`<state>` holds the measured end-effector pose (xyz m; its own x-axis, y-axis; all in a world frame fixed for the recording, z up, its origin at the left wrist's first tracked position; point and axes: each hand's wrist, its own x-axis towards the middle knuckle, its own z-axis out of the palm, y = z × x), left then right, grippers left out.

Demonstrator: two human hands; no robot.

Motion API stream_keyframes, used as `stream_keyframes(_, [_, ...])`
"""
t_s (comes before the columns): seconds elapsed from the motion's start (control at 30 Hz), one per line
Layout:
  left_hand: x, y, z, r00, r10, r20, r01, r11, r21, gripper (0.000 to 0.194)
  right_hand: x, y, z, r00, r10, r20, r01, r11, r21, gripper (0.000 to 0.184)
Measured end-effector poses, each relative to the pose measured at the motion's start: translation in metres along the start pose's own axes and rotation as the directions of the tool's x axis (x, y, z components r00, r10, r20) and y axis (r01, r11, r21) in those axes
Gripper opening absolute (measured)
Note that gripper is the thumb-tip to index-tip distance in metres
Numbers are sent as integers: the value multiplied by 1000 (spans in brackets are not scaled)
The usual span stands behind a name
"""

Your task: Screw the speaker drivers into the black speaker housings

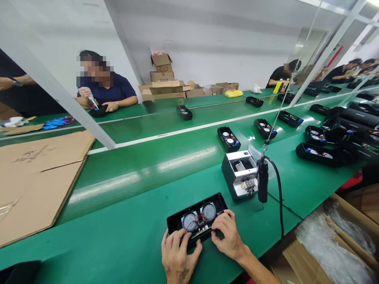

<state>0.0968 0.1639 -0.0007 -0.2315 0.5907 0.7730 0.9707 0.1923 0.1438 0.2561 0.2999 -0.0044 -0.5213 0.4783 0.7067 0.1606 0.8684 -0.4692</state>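
A black speaker housing (175,218) lies open side up on the green bench, tilted slightly. Inside it sit two round speaker drivers (209,212), red wires and a narrow circuit board (199,232) along the near wall. My left hand (180,252) holds its near left corner, fingers bent over the edge and thumb at the front. At the near right side, my right hand (227,236) grips the wall, its fingertips by the board's right end. Behind my right hand stands a silver and black screw feeder (237,173). An electric screwdriver (262,180) hangs beside it.
More speaker housings (229,139) rest on the green belt, with a pile (352,126) at the right. Flat cardboard (38,177) covers the left. Boxes with plastic wrap (331,244) stand lower right. Across the belt, a person (118,88) works with a white bottle.
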Motion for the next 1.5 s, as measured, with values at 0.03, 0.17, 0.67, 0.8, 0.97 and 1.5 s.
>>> stream_keyframes(0.03, [0,0,0,1000,0,-2,0,1000,1,7,0,0,0,1000,-3,-2,3,1000,-4,23])
stream_keyframes(0.17, [-1,1,0,1000,-17,0,17,1000,-3,6,0,0,-1,1000,-6,18,6,1000,4,23])
stream_keyframes(0.67, [-1,1,0,1000,-23,4,23,1000,-8,7,3,-3,-1,1000,-16,1,16,1000,-23,15])
stream_keyframes(0.8, [-1,0,0,1000,-14,8,14,1000,-3,7,1,-6,4,999,22,-33,-24,998,-61,17])
stream_keyframes(0.97, [-3,1,-1,1000,-8,12,8,1000,-4,8,-1,-8,9,998,34,-59,-39,996,-79,17])
stream_keyframes(1.5, [-3,2,0,1000,-21,9,21,1000,-17,7,-2,-7,5,999,34,14,-32,996,-85,22])
